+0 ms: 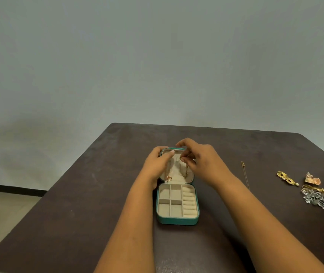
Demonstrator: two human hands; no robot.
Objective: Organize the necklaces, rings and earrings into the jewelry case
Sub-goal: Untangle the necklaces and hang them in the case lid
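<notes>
Looks like the necklace step is in hand. Going left to right: the left hand (158, 162) holds the upright lid of the teal jewelry case (177, 220) steady, fingers curled over its top edge and thumb lying on the lining. The case sits open in the middle of the dark table (78, 194), tray compartments and ring rolls looking empty as far as I can tell. Just right of that, the right hand (202, 161) pinches the top of a thin gold necklace (182, 168) between thumb and fingertip, the other fingers loosely fanned; the chain dangles down the inside of the lid.

My guess for the next move: catching the chain on a lid hook, which needs a fine, steady touch so it doesn't slip.

Further right, well apart from the case, lies another chain (245, 175), then a gold earring (287, 179) and a tangled pile of jewelry (322, 198).

Hard to make out: the hooks themselves, a small pinkish thing at the lid's bottom left, and what exactly is in that pile. No rings spotted.
</notes>
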